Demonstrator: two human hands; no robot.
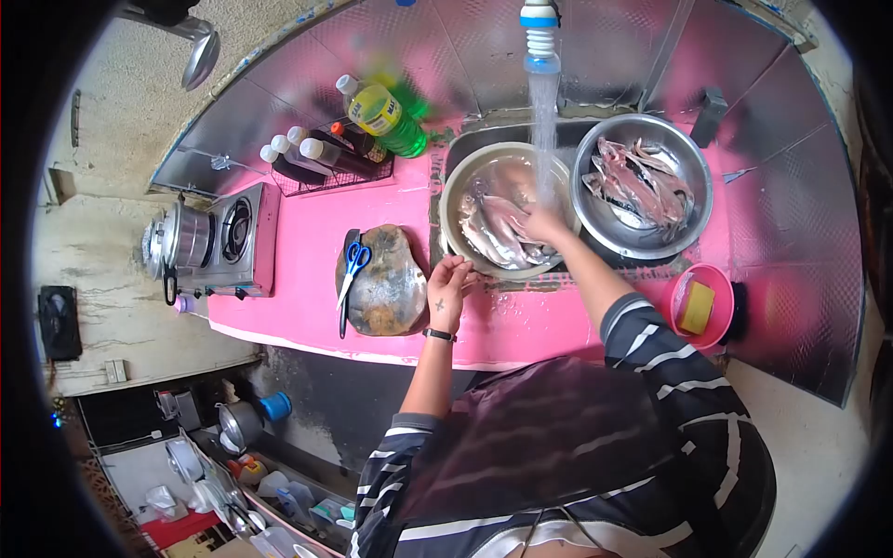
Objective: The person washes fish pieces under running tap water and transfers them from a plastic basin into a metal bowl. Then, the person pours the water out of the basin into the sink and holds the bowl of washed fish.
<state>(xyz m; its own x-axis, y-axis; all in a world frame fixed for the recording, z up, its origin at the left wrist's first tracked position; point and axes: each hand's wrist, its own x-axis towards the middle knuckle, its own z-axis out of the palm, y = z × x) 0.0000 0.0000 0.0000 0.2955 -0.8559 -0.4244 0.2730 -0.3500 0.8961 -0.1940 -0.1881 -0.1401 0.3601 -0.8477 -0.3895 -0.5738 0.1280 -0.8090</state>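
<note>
Water from the tap [539, 42] pours into a beige basin [451, 209] in the sink. Pale, cleaned fish [493, 237] lie in the cloudy water there. My right hand [547, 226] reaches into the basin with its fingers closed on the fish; the fingertips are partly hidden. At the basin's near left rim is my left hand [451, 276], fingers curled together; whether they grip the rim or something small does not show. To the right, a steel bowl [696, 223] holds more opened fish [642, 186].
Blue-handled scissors [355, 260] and a dark-handled knife [344, 316] lie on a worn chopping board [386, 288]. Bottles [321, 153] stand in a rack behind it. A gas stove [246, 232] with a pot [186, 237] is at left. A pink tub [726, 288] holds a yellow sponge [696, 308].
</note>
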